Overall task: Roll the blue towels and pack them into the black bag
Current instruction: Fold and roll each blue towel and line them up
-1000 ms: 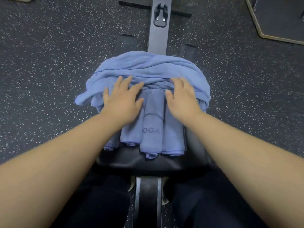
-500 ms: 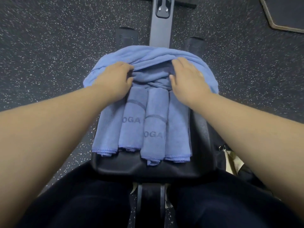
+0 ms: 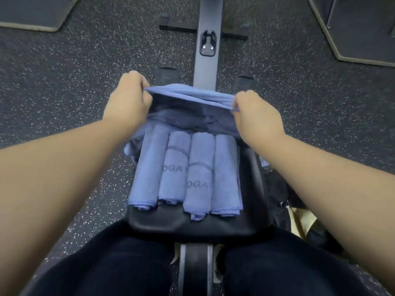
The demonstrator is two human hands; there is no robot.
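On a black padded bench seat over speckled rubber flooring, four rolled blue towels lie side by side; the left hand and right hand each pinch an unrolled blue towel stretched above them.

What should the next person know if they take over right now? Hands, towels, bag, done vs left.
Left hand: grips one end of the unrolled blue towel, lifted off the pile.
Right hand: grips the other end, so the towel is stretched between both.
Four rolled towels lie side by side on the black bench pad, under the lifted towel.
Black bag: partly visible on the floor at the person's right, beside the bench.
Done: four rolls.
Left: roll the held towel, check for more loose cloth beneath it, then pack every roll into the bag; no towel is seen in it.
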